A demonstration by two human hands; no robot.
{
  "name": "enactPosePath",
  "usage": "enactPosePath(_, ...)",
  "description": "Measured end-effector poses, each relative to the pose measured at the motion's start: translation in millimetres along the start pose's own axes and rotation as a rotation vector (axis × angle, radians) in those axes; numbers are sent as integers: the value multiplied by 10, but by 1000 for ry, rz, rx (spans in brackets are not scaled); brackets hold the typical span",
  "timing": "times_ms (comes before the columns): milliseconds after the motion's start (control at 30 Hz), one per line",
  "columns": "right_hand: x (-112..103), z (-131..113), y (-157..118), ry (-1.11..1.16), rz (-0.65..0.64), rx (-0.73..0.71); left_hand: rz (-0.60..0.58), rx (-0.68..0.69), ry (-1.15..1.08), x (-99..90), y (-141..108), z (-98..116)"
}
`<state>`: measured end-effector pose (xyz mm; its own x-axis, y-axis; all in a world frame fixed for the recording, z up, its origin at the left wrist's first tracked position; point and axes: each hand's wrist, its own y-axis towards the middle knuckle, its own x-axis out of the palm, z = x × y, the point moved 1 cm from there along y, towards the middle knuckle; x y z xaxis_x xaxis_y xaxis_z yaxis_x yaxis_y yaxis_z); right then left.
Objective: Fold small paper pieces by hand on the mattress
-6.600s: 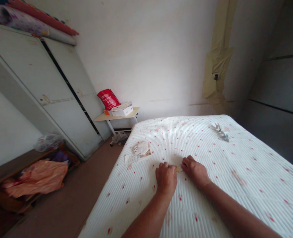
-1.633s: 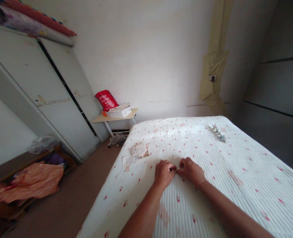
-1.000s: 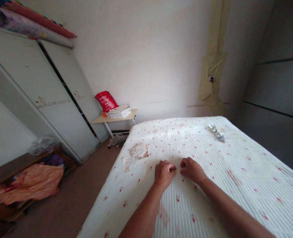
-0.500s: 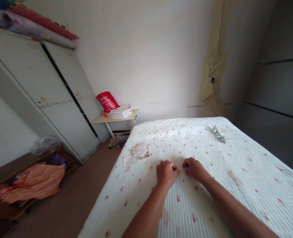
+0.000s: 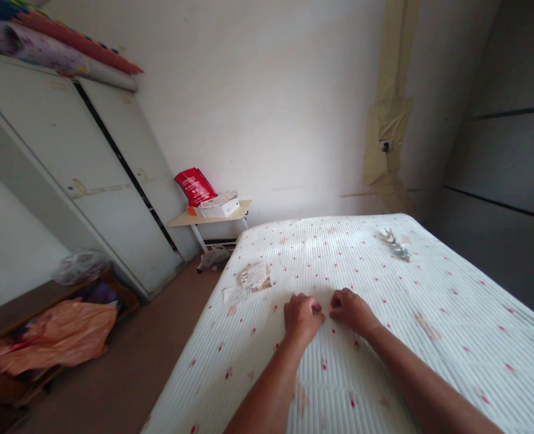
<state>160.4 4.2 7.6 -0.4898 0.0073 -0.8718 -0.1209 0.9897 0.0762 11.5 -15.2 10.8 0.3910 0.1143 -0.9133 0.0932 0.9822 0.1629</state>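
Note:
Both hands are low over a white ribbed bed cover (image 5: 357, 374) with red dots. My left hand (image 5: 302, 314) has its fingers curled and pinched, at the middle of the bed. Just to its right, my right hand (image 5: 352, 310) is pinched too, with a narrow gap between the two. A small pale piece shows between the fingertips, too small to make out. Left of my hands lie printed paper pieces (image 5: 254, 276), partly overlapping. Toward the far right of the bed rests a grey-white, jagged object (image 5: 396, 244).
A small table (image 5: 179, 220) at the bed's far left corner holds a red bag (image 5: 195, 187) and a white box (image 5: 222, 208). A wardrobe (image 5: 126, 211) stands at left, above an orange plastic bag (image 5: 63, 334) on a low shelf. A wall is behind the bed.
The fingers have shifted slightly, and less of the pale piece shows between them. The view has moved very little; the other objects stay in place.

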Motion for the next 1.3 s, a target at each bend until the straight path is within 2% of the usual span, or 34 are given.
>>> enactPosePath(400,-25,34,22,1,-46,-32,-25,76,-166,37,51,-170)
enactPosePath(800,-70,27,10,50,-67,-50,-61,71,-285,96,95,-275)
enactPosePath(1000,-53,42,31,48,-65,-21,-71,27,-231,52,74,-218)
enactPosePath(1300,-18,-112,-83,-118,9,48,14,34,-129,6,5,-98)
